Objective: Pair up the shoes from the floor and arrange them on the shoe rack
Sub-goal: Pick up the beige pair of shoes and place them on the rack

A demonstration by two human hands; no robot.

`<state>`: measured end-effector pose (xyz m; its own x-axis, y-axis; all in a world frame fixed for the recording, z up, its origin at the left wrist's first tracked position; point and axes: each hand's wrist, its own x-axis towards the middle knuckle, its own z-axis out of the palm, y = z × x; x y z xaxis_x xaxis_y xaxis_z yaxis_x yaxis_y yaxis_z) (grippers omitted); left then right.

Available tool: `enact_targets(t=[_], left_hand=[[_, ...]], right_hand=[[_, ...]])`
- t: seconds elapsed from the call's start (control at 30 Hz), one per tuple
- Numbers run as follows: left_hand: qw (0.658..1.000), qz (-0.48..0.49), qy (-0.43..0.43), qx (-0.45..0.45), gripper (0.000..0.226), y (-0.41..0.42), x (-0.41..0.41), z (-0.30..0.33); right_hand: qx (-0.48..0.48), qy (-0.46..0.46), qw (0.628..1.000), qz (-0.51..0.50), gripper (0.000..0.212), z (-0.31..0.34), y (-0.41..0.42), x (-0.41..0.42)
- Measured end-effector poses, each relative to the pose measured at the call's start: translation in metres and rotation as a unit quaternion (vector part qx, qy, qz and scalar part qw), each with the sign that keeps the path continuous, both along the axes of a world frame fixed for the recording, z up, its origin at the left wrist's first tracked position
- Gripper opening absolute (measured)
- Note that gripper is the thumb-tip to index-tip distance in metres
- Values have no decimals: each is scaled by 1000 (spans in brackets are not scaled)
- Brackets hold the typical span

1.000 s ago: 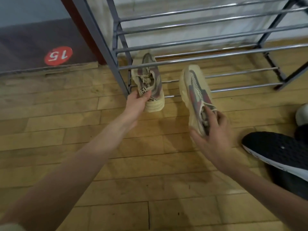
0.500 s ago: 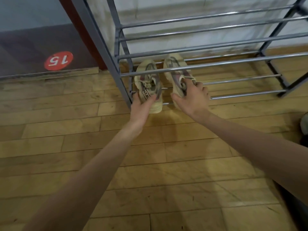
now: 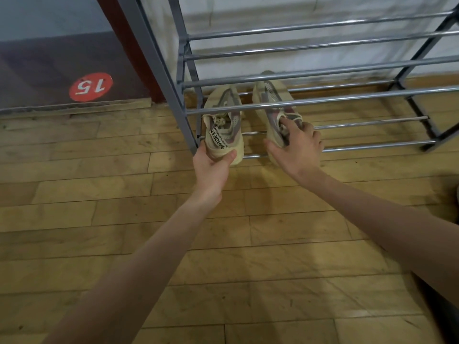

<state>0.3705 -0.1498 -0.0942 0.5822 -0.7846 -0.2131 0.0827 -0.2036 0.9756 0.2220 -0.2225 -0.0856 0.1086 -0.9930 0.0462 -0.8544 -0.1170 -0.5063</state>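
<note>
Two matching beige sneakers with grey and pink panels lie side by side on the lowest tier of the grey metal shoe rack, toes pointing to the wall. My left hand grips the heel of the left sneaker, thumb and fingers curled round it. My right hand holds the heel end of the right sneaker, with fingers hooked into its opening. The rack's upper bars cross in front of both shoes.
The rack's upper tiers hold nothing in view. A red round "15" marker sits on the dark wall base at the left. Wooden plank floor fills the foreground. A dark object peeks in at the right edge.
My right hand carried the second sneaker from above the floor onto the lowest tier beside the first. The dark shoe at the right has left the view. My left hand stayed on its heel.
</note>
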Motion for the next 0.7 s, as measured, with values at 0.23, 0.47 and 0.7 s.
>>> enact_targets(t=[0.23,0.47,0.7], left_hand=[[999,16,-13,33,65,-17,-3,-5],[984,85,-144,68,47,-6,-4,-16],[963,55,-227,137,42,1,3,-9]], right_hand=[[-4,4,1000,11,60,1,-9,10],[0,-1,1000,5,62,-1,-13,23],[56,5,998,16,62,-15,-13,36]])
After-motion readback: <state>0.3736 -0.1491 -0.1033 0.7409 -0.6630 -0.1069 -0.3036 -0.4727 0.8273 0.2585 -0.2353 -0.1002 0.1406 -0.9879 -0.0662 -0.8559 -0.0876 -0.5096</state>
